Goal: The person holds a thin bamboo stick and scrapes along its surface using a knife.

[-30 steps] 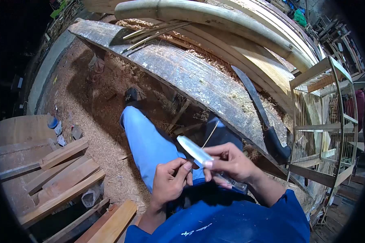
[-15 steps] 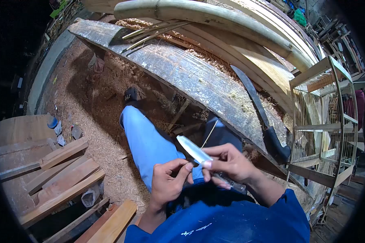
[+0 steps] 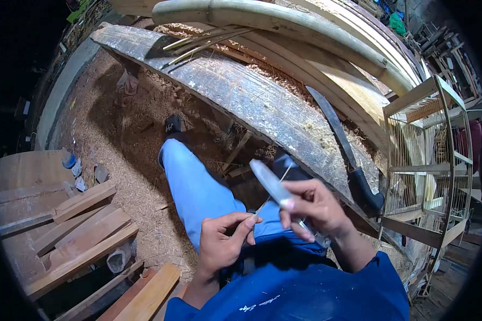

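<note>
My left hand [image 3: 227, 238] pinches a thin bamboo stick [image 3: 262, 206] between thumb and fingertips, over my lap. The stick slants up and to the right, passing behind a knife blade. In my right hand [image 3: 313, 208] is the knife [image 3: 270, 182], its pale blade blurred and pointing up and to the left. The clear handle shows below my right fingers. Blade and stick cross in view; whether they touch is hard to tell.
A long worn plank bench [image 3: 235, 91] crosses ahead, bearing a black-handled machete [image 3: 337, 134] and several thin sticks [image 3: 198, 45]. Behind it lies a bamboo pole [image 3: 284, 21]. A wooden birdcage [image 3: 426, 160] stands right. Cut boards [image 3: 85, 235] are at lower left.
My right hand has moved a little up and to the right with the knife, away from my left hand. More of the stick shows between the hands.
</note>
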`<state>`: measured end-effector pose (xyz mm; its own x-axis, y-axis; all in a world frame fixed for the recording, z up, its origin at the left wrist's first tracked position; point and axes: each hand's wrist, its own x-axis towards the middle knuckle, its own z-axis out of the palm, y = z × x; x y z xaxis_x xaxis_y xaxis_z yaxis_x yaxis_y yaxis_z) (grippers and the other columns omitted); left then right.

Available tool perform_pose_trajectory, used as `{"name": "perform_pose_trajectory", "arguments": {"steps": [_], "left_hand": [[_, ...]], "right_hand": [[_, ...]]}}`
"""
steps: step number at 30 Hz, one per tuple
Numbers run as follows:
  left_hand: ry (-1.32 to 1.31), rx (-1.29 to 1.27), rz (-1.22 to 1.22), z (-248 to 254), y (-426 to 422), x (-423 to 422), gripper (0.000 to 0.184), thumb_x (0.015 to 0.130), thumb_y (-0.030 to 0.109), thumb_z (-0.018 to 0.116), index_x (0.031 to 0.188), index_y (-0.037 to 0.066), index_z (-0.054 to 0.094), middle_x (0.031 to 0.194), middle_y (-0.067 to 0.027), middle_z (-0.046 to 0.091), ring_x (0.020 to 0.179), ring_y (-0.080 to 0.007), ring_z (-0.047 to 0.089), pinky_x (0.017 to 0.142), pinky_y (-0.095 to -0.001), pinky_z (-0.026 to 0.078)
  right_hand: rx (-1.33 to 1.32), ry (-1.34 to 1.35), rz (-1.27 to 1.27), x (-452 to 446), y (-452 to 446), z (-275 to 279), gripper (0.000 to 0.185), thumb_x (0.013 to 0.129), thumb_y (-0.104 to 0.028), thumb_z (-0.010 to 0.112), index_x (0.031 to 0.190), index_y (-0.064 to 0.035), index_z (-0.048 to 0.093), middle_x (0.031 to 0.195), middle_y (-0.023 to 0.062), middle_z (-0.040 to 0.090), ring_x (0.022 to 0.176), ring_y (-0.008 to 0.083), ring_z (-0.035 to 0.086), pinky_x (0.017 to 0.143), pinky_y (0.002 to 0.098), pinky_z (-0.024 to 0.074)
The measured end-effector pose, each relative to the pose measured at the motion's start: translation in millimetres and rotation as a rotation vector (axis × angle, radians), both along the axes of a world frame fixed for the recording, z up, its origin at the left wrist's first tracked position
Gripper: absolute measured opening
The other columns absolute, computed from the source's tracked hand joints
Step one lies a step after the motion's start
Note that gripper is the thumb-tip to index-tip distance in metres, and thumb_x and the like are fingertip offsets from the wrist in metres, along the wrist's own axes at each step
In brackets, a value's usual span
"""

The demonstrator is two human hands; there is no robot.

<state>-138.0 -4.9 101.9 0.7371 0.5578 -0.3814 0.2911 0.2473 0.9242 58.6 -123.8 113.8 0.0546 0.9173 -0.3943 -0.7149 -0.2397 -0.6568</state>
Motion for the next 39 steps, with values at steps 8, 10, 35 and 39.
{"name": "perform_pose_trajectory", "arguments": {"steps": [8,10,35,39], "left_hand": [[-0.021,0.035,-0.009,-4.2,0.1,-3.5,0.015,0.097,0.007,0.065,0.096,-0.004,0.074,0.065,-0.0042,0.066,0.059,-0.007,0.06,0.054,-0.0219,0.047],[-0.013,0.047,-0.005,-3.7,0.2,-3.4,0.015,0.096,0.007,0.065,0.096,-0.004,0.074,0.065,-0.0042,0.067,0.059,-0.0071,0.061,0.054,-0.0219,0.047],[0.0,-0.04,-0.03,3.2,5.7,-7.1,0.016,0.098,0.007,0.063,0.096,-0.005,0.074,0.064,-0.0042,0.065,0.059,-0.0077,0.06,0.053,-0.0219,0.045],[-0.005,-0.058,-0.023,3.6,6.5,-8.2,0.017,0.099,0.007,0.062,0.096,-0.005,0.073,0.063,-0.0035,0.064,0.058,-0.007,0.059,0.053,-0.0219,0.045]], "right_hand": [[0.016,0.049,-0.063,5.1,-0.6,2.2,0.048,0.099,-0.011,0.059,0.142,0.0072,0.046,0.08,0.0111,0.067,0.043,0.0096,0.053,0.036,0.0212,0.0397],[-0.019,0.023,0.094,-8.1,1.3,1.1,0.048,0.1,-0.012,0.058,0.142,0.0073,0.045,0.078,0.0104,0.066,0.043,0.0094,0.053,0.037,0.0208,0.0417],[-0.004,0.027,0.084,-11.9,2.9,3.7,0.049,0.099,-0.01,0.059,0.143,0.0061,0.046,0.078,0.0121,0.067,0.043,0.0097,0.053,0.035,0.0215,0.0404],[0.035,0.026,-0.008,0.6,-0.1,1.3,0.046,0.099,-0.011,0.059,0.14,0.0087,0.047,0.077,0.0114,0.065,0.042,0.0094,0.053,0.035,0.0209,0.0407]]}}
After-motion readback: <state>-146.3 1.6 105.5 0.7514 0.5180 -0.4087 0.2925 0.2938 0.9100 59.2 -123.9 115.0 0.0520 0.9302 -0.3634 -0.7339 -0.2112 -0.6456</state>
